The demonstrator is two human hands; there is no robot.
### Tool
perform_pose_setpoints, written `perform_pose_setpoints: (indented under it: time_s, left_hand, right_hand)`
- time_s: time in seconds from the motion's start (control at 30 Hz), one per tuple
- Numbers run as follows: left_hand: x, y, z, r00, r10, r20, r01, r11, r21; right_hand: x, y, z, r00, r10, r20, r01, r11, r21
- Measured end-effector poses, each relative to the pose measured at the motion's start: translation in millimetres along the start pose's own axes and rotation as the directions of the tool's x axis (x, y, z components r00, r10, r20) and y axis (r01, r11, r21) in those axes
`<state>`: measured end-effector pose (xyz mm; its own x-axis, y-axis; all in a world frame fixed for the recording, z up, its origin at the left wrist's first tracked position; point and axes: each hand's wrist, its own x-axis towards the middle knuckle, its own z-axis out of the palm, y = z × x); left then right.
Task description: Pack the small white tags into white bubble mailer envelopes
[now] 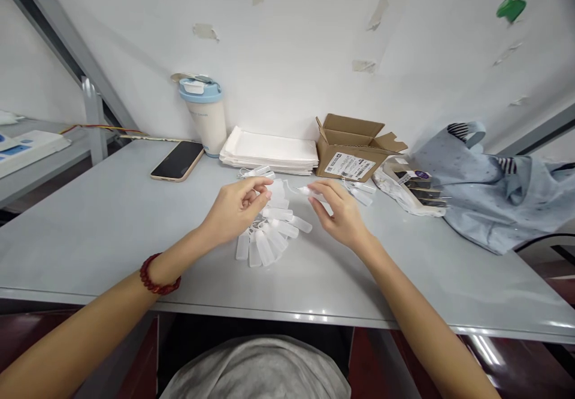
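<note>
My right hand [339,210] grips a small translucent plastic bottle [305,190] between thumb and fingers; its white tip, with a thin pale loop or strand, points left. Facing it, my left hand [236,210] has its fingers curled, with thumb and index tips slightly apart, and nothing visible between them. A fan of similar bottles [265,248] lies on the table just below and between both hands, their white-looped ends gathered near my left hand. A few more bottles [258,172] lie behind my left hand, and others [362,194] lie behind my right.
On the grey table [112,225] are a phone [177,160], a blue-lidded cup [206,117], a stack of white envelopes or sheets [269,148] and an open cardboard box [353,150]. To the right lie a small tray of dark items [420,189] and blue-grey cloth [503,192].
</note>
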<state>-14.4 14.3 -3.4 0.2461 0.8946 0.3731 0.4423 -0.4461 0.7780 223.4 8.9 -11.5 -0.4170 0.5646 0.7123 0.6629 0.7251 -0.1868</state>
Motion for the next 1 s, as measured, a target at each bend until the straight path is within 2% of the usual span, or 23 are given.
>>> perform_pose_setpoints:
  time_s: [0.2,0.37,0.53,1.0]
  left_hand:
    - [2,-5,0.9,0.999,-0.019,0.030,0.019,1.000,-0.013]
    - [1,-1,2.4,0.998,0.012,0.057,-0.008,0.997,-0.072]
    - [0,1,2.5,0.998,0.045,0.053,-0.040,0.994,-0.099]
    - [-2,8,0.7,0.988,0.117,0.105,-0.115,0.993,-0.029]
  right_hand:
    - [2,-15,0,1.000,-0.002,0.027,-0.001,0.995,0.100]
    - [3,-23,-1,0.999,-0.016,0.038,0.011,0.990,0.142]
    - [2,-26,0,0.999,-0.035,0.030,0.030,0.988,0.151]
    - [2,-29,1,1.000,-0.025,0.006,0.024,0.990,0.139]
